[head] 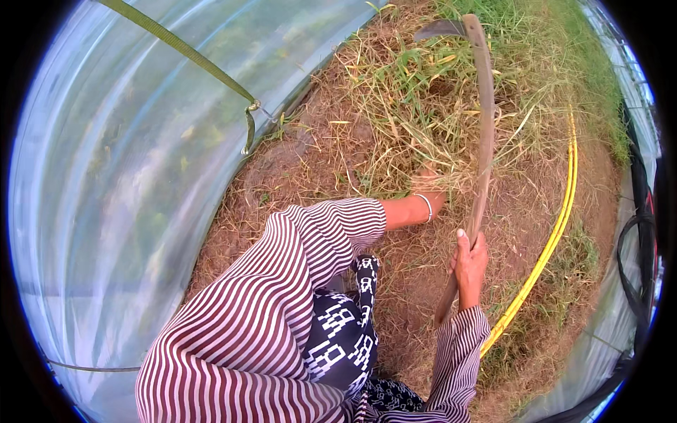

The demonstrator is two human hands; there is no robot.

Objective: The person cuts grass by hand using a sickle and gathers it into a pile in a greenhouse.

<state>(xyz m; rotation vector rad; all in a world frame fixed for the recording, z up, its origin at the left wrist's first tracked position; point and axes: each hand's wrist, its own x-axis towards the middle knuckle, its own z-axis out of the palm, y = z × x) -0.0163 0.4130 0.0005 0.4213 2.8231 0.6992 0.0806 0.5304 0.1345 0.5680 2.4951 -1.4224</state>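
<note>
My right hand [469,259] is wrapped around the lower part of a long, slightly bent wooden handle [485,121]. This handle belongs to a sickle, whose curved dark blade [440,29] points left at the far end, over green and dry grass. My left hand [431,190], with a white bracelet at the wrist, reaches down into a heap of dry grass [402,143]. Straw and blur hide its fingers, so their grip cannot be made out. The handle's butt end runs down beside my right forearm.
Clear plastic sheeting [121,201] rises on the left, with a green strap [180,45] knotted near its lower edge. Two yellow hoses [555,235] curve along the ground at right. Beyond them are a black pipe [642,254] and more sheeting. Taller green grass [587,69] grows at upper right.
</note>
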